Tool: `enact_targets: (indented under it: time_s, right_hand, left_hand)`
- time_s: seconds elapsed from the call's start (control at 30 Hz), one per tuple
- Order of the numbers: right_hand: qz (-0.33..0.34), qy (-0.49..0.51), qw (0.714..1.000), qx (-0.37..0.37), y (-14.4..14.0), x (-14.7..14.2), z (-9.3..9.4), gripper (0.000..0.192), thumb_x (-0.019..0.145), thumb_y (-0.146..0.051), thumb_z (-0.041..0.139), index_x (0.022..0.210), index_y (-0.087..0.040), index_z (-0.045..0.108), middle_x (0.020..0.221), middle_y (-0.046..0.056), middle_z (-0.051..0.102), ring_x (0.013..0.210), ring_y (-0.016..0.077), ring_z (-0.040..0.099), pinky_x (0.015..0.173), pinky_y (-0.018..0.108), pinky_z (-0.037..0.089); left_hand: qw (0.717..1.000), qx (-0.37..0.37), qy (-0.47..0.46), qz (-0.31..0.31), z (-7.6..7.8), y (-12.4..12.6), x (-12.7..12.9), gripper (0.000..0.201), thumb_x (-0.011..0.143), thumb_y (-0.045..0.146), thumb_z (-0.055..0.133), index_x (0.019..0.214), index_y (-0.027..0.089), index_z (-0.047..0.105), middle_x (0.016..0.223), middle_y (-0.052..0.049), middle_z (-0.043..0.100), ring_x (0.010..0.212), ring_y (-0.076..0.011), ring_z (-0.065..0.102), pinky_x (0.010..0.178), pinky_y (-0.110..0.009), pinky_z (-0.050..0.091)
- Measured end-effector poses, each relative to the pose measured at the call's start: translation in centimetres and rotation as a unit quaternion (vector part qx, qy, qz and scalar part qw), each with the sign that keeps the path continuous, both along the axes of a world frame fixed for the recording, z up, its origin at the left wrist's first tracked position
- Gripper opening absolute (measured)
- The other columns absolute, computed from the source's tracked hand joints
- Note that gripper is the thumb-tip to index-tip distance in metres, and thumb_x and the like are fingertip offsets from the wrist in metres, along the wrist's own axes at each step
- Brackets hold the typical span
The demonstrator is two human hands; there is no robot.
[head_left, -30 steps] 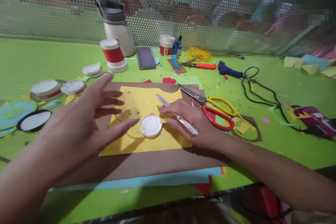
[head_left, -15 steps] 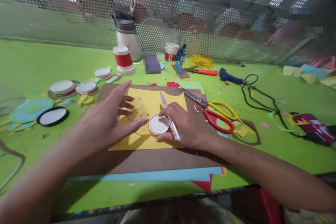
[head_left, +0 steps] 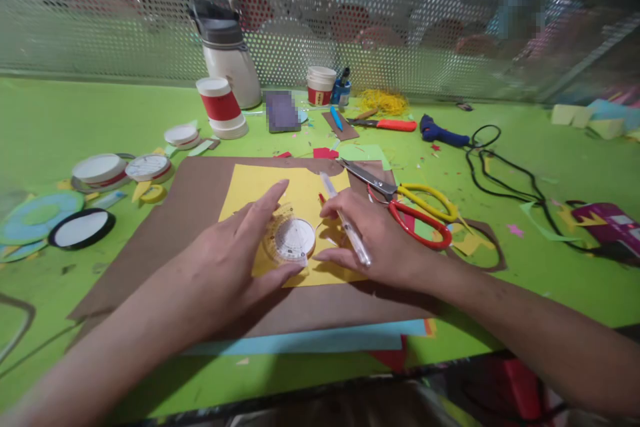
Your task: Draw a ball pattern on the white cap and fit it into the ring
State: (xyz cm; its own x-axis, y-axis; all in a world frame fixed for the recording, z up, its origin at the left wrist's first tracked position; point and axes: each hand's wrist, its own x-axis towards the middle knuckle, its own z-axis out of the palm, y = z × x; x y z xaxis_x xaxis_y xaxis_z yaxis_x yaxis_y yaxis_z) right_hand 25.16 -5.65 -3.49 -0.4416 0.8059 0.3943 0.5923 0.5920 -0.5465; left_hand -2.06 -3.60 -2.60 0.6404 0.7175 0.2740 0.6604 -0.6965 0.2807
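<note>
Head view: nearest, the left hand (head_left: 235, 260) lies spread flat, thumb and fingers pinning a clear round plastic protractor (head_left: 286, 240) over a white round lid, seemingly to keep both from sliding on the yellow paper sheet (head_left: 295, 197). Just right, the right hand (head_left: 373, 240) steadies the lid's edge with its fingertips while a clear pen (head_left: 345, 220) sits tucked between its fingers. Beyond lie red-and-yellow scissors (head_left: 415, 210), then a red-banded paper cup (head_left: 219, 107).
</note>
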Motion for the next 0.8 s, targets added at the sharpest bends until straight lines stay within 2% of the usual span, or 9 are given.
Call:
enact_targets:
  time_s: [0.1,0.2,0.47,0.6,0.8]
  right_hand:
    - [0.033,-0.005,0.999,-0.017,-0.5,-0.4,0.0,0.039,0.094,-0.036,0.084,0.118,-0.019,0.057,0.114,0.011,0.072,0.103,0.0266,0.068,0.088,0.039,0.056]
    - [0.036,-0.005,0.999,-0.014,-0.8,-0.8,-0.3,0.04,0.094,-0.032,0.085,0.12,-0.018,0.058,0.115,0.012,0.074,0.103,0.0263,0.069,0.088,0.037,0.056]
    - [0.024,-0.002,0.999,0.024,-0.6,-1.2,-0.3,0.025,0.097,-0.017,0.078,0.114,-0.019,0.061,0.105,0.009,0.076,0.092,0.0232,0.069,0.077,0.033,0.052]
    - [0.042,-0.003,0.998,0.045,-0.2,-1.0,-0.3,0.022,0.098,-0.016,0.077,0.113,-0.019,0.062,0.103,0.009,0.077,0.089,0.0217,0.069,0.076,0.032,0.051]
    - [0.055,0.021,0.998,0.016,0.3,-0.7,-0.5,0.019,0.098,-0.012,0.075,0.111,-0.02,0.064,0.102,0.006,0.077,0.086,0.0195,0.069,0.076,0.031,0.05]
  left_hand:
    - [1.0,-0.011,0.005,-0.024,-0.3,0.1,-0.2,0.089,0.103,0.061,0.058,0.173,0.033,0.012,0.139,-0.017,0.073,0.116,-0.0375,0.078,0.093,-0.052,0.065]
    - [0.999,-0.018,0.011,-0.039,-0.3,0.3,-0.2,0.089,0.103,0.063,0.057,0.174,0.032,0.012,0.139,-0.018,0.074,0.114,-0.037,0.078,0.09,-0.049,0.065]
    - [0.998,0.012,0.026,-0.047,-0.2,-0.3,0.5,0.089,0.104,0.058,0.06,0.172,0.025,0.014,0.144,-0.022,0.071,0.119,-0.0372,0.077,0.092,-0.048,0.066]
    - [0.999,0.025,0.021,-0.042,-0.2,-0.6,1.0,0.084,0.105,0.054,0.058,0.17,0.02,0.018,0.138,-0.022,0.073,0.117,-0.0364,0.078,0.091,-0.047,0.066]
    - [0.998,0.044,0.024,-0.034,-0.2,-0.6,1.6,0.079,0.105,0.049,0.058,0.167,0.014,0.024,0.133,-0.022,0.073,0.118,-0.0362,0.077,0.095,-0.048,0.065]
